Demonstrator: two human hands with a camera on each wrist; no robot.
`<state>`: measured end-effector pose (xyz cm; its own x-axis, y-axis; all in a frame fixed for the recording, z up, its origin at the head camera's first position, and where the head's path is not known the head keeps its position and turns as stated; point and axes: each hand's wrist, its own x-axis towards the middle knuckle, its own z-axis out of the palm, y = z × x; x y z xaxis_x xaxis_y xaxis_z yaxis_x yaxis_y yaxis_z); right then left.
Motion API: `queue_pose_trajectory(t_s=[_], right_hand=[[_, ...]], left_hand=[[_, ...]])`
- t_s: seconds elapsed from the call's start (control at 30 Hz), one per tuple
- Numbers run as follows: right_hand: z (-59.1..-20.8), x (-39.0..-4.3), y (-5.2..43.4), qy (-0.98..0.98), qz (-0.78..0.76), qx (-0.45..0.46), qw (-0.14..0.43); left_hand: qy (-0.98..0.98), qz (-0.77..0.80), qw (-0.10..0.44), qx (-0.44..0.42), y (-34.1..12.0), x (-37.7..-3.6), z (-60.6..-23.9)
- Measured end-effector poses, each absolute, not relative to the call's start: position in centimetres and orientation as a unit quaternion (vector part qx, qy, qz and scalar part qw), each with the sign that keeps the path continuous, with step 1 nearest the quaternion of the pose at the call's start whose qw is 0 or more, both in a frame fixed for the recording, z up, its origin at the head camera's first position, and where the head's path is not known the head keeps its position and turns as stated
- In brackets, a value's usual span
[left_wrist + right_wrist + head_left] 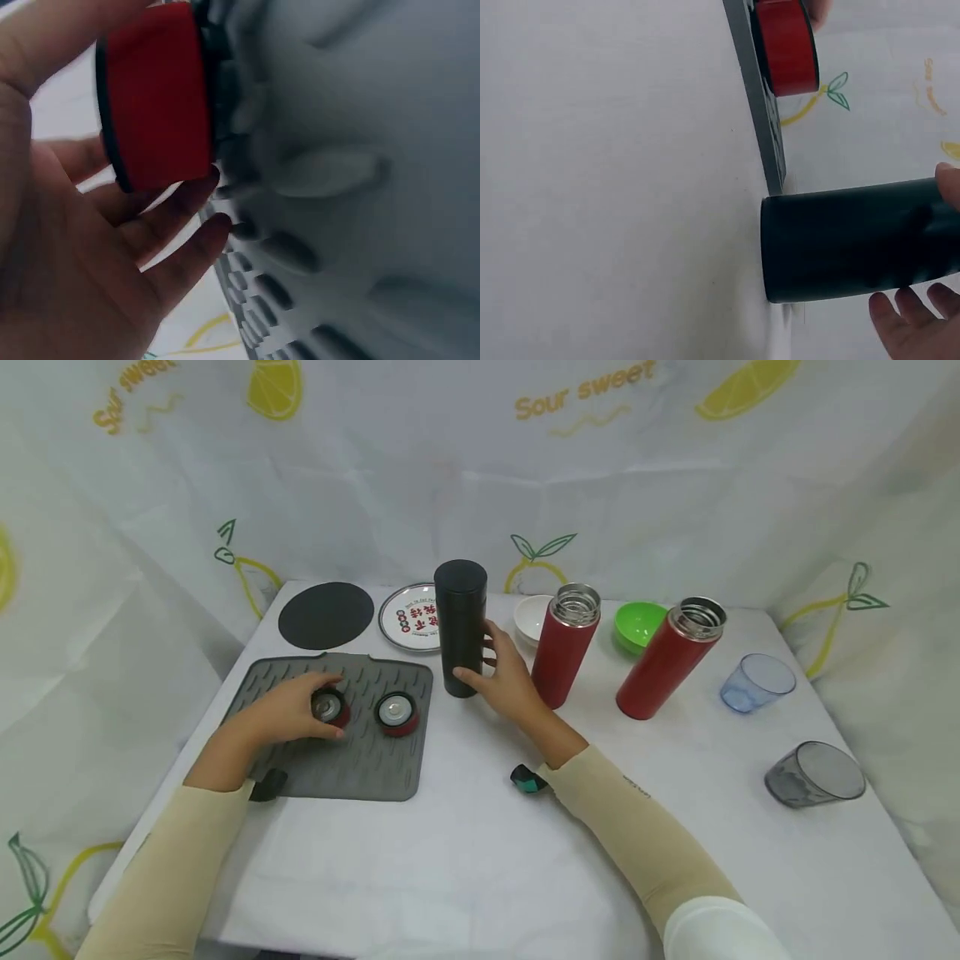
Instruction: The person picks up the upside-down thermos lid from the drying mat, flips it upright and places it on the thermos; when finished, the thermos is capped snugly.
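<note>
My left hand (288,706) spreads its thumb and fingers around a red-sided bottle lid (332,708) on the grey ridged mat (352,768). In the left wrist view the lid's red band (156,97) sits between thumb and fingers, the lower fingertips close by the mat. A second lid (395,713) lies on the mat to the right. My right hand (502,677) is at an upright black bottle (459,627), thumb across its lower front and fingers by its right side. In the right wrist view the fingertips (904,296) lie right at the bottle's edge.
Two red flasks (566,647) (667,660), lidless, stand right of the black bottle. Behind them are a white bowl (528,617) and a green bowl (637,625). Two clear cups (757,681) (813,774) stand farther right. A black disc (326,614) and a printed plate (405,618) lie behind the mat.
</note>
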<state>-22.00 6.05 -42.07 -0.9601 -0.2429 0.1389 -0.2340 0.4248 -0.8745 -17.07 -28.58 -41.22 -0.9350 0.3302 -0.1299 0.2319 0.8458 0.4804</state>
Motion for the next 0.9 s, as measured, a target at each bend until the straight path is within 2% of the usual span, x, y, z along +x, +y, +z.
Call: queue_pose_trajectory(t_s=[0.17,0.27,0.37,0.53,0.67,0.77,0.83,0.9], right_hand=[[-42.0,-20.3,6.9,0.838,-0.516,-0.175,-0.033],[-42.1,-18.5,7.9,0.831,-0.505,-0.220,-0.079],[-41.8,-16.7,9.2,0.821,-0.504,-0.251,-0.094],[-41.3,-15.5,10.8,0.799,-0.541,-0.255,-0.055],[-41.4,-15.4,11.6,0.793,-0.570,-0.213,0.005],[-41.3,-15.1,12.2,0.789,-0.588,-0.174,0.035],[-41.2,-14.9,12.7,0.781,-0.605,-0.154,0.037],[-41.1,-14.8,13.3,0.773,-0.618,-0.142,0.017]], left_hand=[[0.959,0.227,0.125,0.118,-29.5,-17.0,-41.5],[0.957,0.245,0.092,0.128,-28.3,-17.2,-40.5],[0.949,0.265,0.039,0.166,-25.1,-17.4,-38.9],[0.914,0.290,-0.055,0.278,-17.5,-17.1,-37.3],[0.872,0.281,-0.133,0.379,-12.0,-16.8,-37.9],[0.850,0.258,-0.177,0.424,-9.0,-16.7,-38.3],[0.850,0.244,-0.183,0.430,-7.7,-16.7,-38.4],[0.867,0.244,-0.150,0.407,-6.8,-16.6,-38.2]])
